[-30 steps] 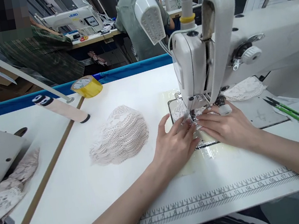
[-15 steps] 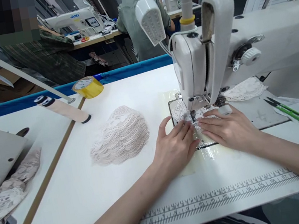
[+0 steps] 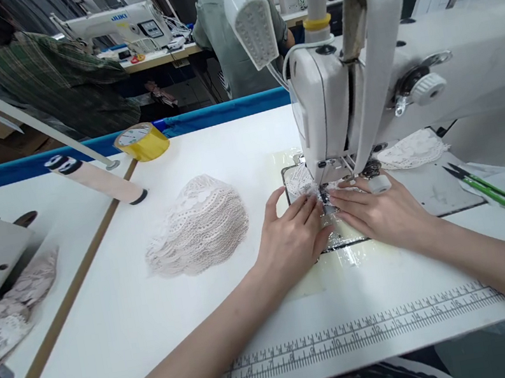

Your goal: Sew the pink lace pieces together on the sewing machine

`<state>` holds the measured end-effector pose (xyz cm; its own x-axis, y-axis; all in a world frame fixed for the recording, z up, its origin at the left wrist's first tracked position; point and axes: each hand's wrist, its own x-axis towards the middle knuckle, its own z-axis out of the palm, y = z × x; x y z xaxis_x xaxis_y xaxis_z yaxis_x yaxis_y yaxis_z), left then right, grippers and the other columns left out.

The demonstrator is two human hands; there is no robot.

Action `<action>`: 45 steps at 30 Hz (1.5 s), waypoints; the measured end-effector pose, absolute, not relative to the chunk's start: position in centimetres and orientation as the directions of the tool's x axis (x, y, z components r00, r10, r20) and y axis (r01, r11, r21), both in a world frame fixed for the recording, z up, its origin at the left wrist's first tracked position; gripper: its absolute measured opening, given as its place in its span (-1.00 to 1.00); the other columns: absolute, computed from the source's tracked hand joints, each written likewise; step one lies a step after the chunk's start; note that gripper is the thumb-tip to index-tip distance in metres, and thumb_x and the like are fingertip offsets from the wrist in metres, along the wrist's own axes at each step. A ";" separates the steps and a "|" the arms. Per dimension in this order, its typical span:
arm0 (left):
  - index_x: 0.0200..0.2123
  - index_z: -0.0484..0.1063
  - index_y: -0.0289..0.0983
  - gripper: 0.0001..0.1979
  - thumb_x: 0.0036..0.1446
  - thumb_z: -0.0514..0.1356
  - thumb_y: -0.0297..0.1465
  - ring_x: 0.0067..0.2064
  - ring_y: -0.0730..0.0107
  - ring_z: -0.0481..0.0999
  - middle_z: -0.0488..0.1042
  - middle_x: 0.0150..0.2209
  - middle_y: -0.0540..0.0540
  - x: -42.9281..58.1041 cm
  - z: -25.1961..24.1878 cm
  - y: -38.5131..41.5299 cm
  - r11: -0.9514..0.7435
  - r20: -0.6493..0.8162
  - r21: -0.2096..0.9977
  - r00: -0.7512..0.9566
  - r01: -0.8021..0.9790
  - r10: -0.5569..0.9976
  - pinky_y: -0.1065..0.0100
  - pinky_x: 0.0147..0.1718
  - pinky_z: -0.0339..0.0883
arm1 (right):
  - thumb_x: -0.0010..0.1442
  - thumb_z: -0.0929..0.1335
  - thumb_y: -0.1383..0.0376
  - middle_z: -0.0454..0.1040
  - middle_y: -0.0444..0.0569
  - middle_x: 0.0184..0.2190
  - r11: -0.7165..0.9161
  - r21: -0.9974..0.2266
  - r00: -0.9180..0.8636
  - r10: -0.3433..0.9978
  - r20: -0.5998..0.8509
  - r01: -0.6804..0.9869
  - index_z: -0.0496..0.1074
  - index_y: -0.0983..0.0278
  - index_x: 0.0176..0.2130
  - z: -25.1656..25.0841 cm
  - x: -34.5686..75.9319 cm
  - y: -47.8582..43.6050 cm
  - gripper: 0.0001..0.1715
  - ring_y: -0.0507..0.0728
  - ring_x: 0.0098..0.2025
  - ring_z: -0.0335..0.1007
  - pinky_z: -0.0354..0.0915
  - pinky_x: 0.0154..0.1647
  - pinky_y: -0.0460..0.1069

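- The left hand [image 3: 292, 234] lies palm down just left of the presser foot [image 3: 325, 192], its middle fingers outstretched and close together, the outermost finger lifted apart and the thumb set toward the foot.
- The right hand [image 3: 379, 209] rests palm down on the other side of the foot, fingers extended side by side and pointing toward the left hand.
- Both hands' fingertips meet the white lace piece [image 3: 298, 181], which sits at the needle area of the sewing machine [image 3: 323, 106]; its far part shows beyond the left fingers, and the rest is covered by fingers and machine.
- A fanned pile of lace pieces [image 3: 198, 227] lies on the bench [image 3: 245, 319], left of the left hand and well apart from it.
- Another lace piece [image 3: 413, 150] lies behind the right hand, beneath the machine's arm.
- Green-handled snips [image 3: 484, 185] rest to the right, near some white paper.
- Toward the far left, a pale pink thread cone [image 3: 101, 181] lies on its side near a roll of yellow tape [image 3: 145, 143].
- A printed ruler scale [image 3: 355, 336] runs along the near edge.
- Beyond the blue cloth edging [image 3: 224, 108], two co-workers are near other sewing machines.
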<state>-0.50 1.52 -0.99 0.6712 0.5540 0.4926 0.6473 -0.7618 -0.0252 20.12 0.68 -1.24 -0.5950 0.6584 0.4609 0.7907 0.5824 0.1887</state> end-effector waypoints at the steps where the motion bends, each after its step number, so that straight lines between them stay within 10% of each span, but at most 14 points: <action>1: -0.04 0.46 -0.35 -0.69 0.30 0.04 -0.31 0.04 0.22 0.49 0.53 -0.04 -0.19 -0.5 -1.0 1.5 -0.762 0.494 -0.024 0.670 0.647 0.553 -0.01 0.20 -0.03 | 0.33 0.23 0.23 0.57 0.02 -0.16 0.583 0.193 -0.596 0.655 0.464 0.790 0.45 0.37 0.01 -1.3 20.1 0.7 -0.62 0.19 -0.11 0.46 0.10 0.17 0.20; 13: 0.03 0.37 -0.35 -0.68 0.29 0.06 -0.33 0.14 0.13 0.38 0.44 0.08 -0.21 -0.9 -0.3 2.2 -0.700 0.445 -0.097 0.660 0.708 0.605 0.03 0.16 0.09 | 0.31 0.24 0.33 0.56 -0.01 -0.12 0.607 0.211 -0.621 0.616 0.484 0.766 0.46 0.38 -0.02 -1.0 20.3 0.7 -0.67 0.14 -0.17 0.46 0.13 0.16 0.18; 20: -0.33 0.46 -0.28 -0.79 0.28 0.09 -0.34 -0.53 0.40 0.41 0.42 -0.62 0.05 -1.5 0.9 1.0 -0.659 0.557 -0.213 0.644 0.721 0.525 0.19 -0.25 0.24 | 0.20 0.24 0.53 0.59 -0.01 -0.23 0.645 0.131 -0.585 0.565 0.582 0.753 0.52 0.38 -0.18 0.1 20.3 -0.2 -0.70 0.09 -0.35 0.46 0.34 -0.14 0.07; 26: -0.09 0.42 -0.32 -0.80 0.28 0.06 -0.49 -0.08 0.35 0.48 0.53 -0.09 -0.11 -1.3 -0.2 2.0 -0.809 0.494 -0.006 0.705 0.588 0.509 0.29 -0.08 0.31 | 0.21 0.25 0.52 0.55 0.01 -0.13 0.735 -0.037 -0.607 0.586 0.537 0.677 0.48 0.39 -0.13 -0.3 19.3 -1.0 -0.72 0.14 -0.14 0.45 0.37 -0.21 0.02; 45: -0.02 0.44 -0.19 -0.75 0.30 0.08 -0.31 -0.03 0.27 0.44 0.53 -0.02 -0.06 -0.7 -0.2 0.7 -0.747 0.427 -0.102 0.707 0.657 0.564 0.13 -0.01 0.08 | 0.15 0.25 0.55 0.57 0.07 -0.17 0.561 0.198 -0.588 0.700 0.406 0.804 0.39 0.45 0.01 -1.2 19.8 -0.7 -0.58 0.16 -0.12 0.43 0.23 -0.09 0.05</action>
